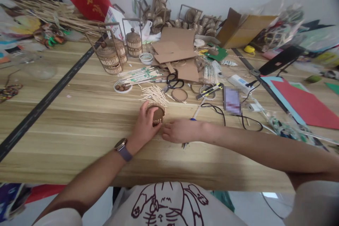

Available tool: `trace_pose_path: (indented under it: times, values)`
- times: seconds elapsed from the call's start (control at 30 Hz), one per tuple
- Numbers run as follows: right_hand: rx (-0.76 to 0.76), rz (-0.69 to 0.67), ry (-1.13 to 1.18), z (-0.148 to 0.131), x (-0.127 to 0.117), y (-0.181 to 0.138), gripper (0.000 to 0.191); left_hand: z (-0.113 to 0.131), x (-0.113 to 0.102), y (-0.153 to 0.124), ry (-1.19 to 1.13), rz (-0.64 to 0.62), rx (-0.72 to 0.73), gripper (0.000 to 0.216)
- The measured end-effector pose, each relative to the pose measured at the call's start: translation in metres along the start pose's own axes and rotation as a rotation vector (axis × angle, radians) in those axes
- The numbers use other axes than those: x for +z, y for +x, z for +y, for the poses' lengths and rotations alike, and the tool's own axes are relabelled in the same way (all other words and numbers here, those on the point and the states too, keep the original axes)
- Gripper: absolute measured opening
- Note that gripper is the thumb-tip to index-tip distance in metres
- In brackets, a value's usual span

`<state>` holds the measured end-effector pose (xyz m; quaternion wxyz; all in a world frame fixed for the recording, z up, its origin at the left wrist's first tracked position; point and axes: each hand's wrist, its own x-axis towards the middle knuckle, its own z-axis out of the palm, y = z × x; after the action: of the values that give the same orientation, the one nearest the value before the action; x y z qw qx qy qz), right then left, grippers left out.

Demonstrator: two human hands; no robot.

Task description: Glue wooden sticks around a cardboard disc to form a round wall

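My left hand [147,123] is curled around a small round basket [159,113] with a brown base and short pale sticks standing around its rim. The thumb and fingers grip opposite sides of its wall. Close against the basket's lower right side is my right hand [177,130], its fingers drawn together; whatever they hold is hidden. Under the right hand lies a tool with a blue part [193,119] and dark tips, mostly covered. Cut wooden sticks [153,93] are heaped just behind the basket. To their right rests a flat cardboard ring-edged disc [179,95].
Black-handled scissors [175,82], a white bowl [123,86] of brown pieces and packaged sticks [140,75] lie behind. Finished lidded baskets [108,58] stand back left. Cardboard sheets [176,44], a phone [232,100], a black cable [219,109] and a power strip [241,82] lie further right.
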<state>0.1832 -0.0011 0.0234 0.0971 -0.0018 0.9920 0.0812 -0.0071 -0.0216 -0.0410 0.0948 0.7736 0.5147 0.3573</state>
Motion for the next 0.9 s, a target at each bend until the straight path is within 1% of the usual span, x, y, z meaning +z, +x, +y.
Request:
trace_pose_path:
  times: [0.17, 0.33, 0.43, 0.53, 0.63, 0.7, 0.77, 0.83, 0.9]
  values:
    - [-0.029, 0.03, -0.061, -0.005, -0.003, -0.001, 0.013, 0.0, 0.0, 0.0, 0.007, -0.005, 0.001, 0.061]
    - [-0.091, -0.042, -0.013, -0.008, -0.006, 0.007, 0.019, -0.001, 0.0, 0.0, 0.021, -0.013, 0.01, 0.061]
    - [-0.089, -0.053, 0.041, -0.004, -0.007, 0.011, 0.018, -0.002, 0.0, 0.0, 0.021, -0.014, 0.017, 0.061]
    - [-0.047, -0.035, 0.146, 0.002, -0.013, 0.008, 0.015, -0.002, 0.0, 0.0, 0.006, -0.031, 0.008, 0.059]
    - [0.062, -0.011, 0.357, 0.012, -0.029, 0.001, 0.011, -0.001, 0.0, 0.0, -0.013, -0.036, -0.013, 0.059]
    - [0.156, 0.048, 0.521, 0.02, -0.041, -0.005, 0.013, 0.0, 0.001, 0.001, -0.013, -0.024, -0.013, 0.061]
    - [0.25, 0.15, 0.656, 0.03, -0.05, -0.01, 0.015, 0.001, 0.0, 0.001, -0.006, -0.017, 0.002, 0.061]
    - [0.32, 0.258, 0.74, 0.041, -0.054, -0.013, 0.015, 0.002, -0.001, 0.002, 0.005, -0.011, 0.013, 0.059]
    - [0.349, 0.33, 0.775, 0.051, -0.051, -0.013, 0.014, 0.002, -0.001, 0.002, 0.009, -0.004, 0.018, 0.059]
